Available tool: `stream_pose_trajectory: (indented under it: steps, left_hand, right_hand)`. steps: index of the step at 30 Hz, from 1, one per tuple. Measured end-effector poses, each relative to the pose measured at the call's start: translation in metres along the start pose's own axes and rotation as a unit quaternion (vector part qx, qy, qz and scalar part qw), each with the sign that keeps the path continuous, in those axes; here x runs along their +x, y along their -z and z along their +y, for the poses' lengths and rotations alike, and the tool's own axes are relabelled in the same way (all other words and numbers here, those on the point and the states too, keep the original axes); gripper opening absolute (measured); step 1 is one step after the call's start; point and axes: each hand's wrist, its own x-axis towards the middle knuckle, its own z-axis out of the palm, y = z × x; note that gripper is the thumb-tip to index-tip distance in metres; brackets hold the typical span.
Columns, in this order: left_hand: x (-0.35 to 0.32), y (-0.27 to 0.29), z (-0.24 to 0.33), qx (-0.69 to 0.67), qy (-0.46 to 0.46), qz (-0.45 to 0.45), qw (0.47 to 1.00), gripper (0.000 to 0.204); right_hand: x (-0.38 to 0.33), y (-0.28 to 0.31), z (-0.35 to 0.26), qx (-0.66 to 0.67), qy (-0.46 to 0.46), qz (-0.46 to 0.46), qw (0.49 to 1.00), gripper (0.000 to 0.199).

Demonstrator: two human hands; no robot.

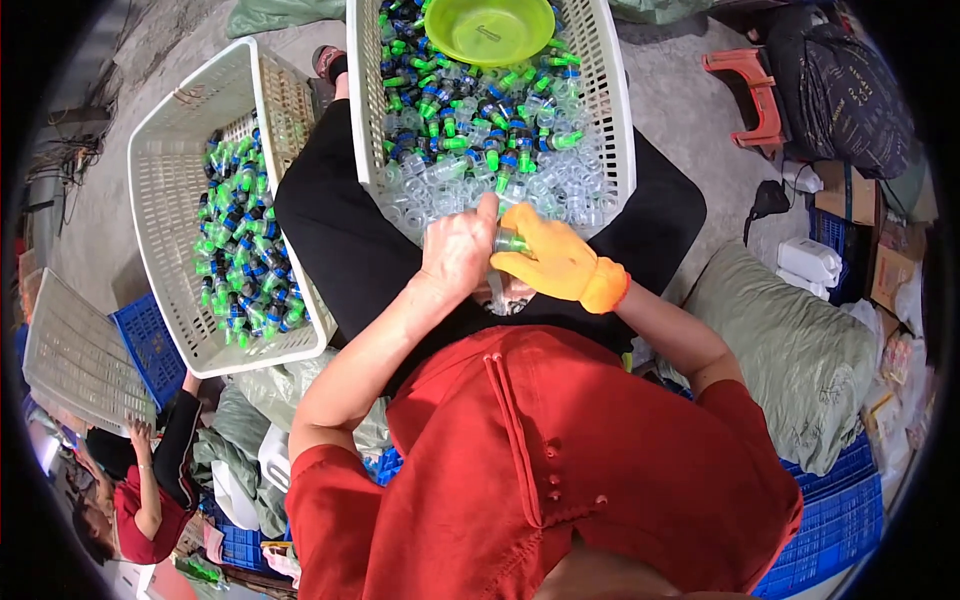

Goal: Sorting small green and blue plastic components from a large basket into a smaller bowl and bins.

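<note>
Over the near edge of the white basket in front of me, my hands meet. My right hand (555, 258), in a yellow-orange glove, is closed with thumb and fingers round a small clear-and-green plastic part (510, 240). My bare left hand (455, 245) presses against the left end of this part, its fingers curled and partly hidden. Just beyond lie many loose clear plastic caps (440, 185) and, behind them, green, blue and black plastic pieces (490, 120). The white basket (621, 110) rests between my black-trousered legs.
A green bowl (490, 30) sits on the pieces. At left, another white basket (160, 230) holds similar green and blue pieces. A red stool (745, 95), black bag (845, 95) and grey-green sack (785, 345) stand right. Lower left, another person (150, 500) touches a crate (85, 335).
</note>
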Motion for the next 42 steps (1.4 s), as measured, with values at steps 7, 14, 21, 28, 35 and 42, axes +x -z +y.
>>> stream_pose_trajectory:
  steps: [7,14,21,28,35,42]
  left_hand:
    - [0.11,-0.049,-0.131,0.227,-0.014,0.116,0.967,0.01]
    - [0.134,-0.095,-0.17,0.127,0.024,-0.003,0.992,0.021]
    - [0.124,-0.042,-0.146,-0.241,0.101,0.034,0.965,0.032]
    - [0.064,0.035,-0.074,-0.636,0.169,-0.084,0.749,0.028]
    - [0.0,0.049,-0.012,-0.716,0.176,-0.063,0.673,0.022]
    - [-0.028,0.032,0.014,-0.449,-0.061,0.183,0.873,0.02]
  right_hand:
    - [0.14,0.054,0.077,-0.043,0.171,0.176,0.969,0.041]
    - [0.261,0.046,0.103,-0.348,0.152,0.148,0.913,0.035]
    - [0.238,0.054,0.106,-0.043,0.181,0.21,0.96,0.029]
    - [0.096,0.088,0.029,0.007,0.301,0.196,0.933,0.04]
    - [0.029,0.051,-0.004,-0.214,0.414,0.289,0.836,0.04]
    - [-0.01,0.033,-0.018,-0.128,0.353,0.276,0.885,0.04]
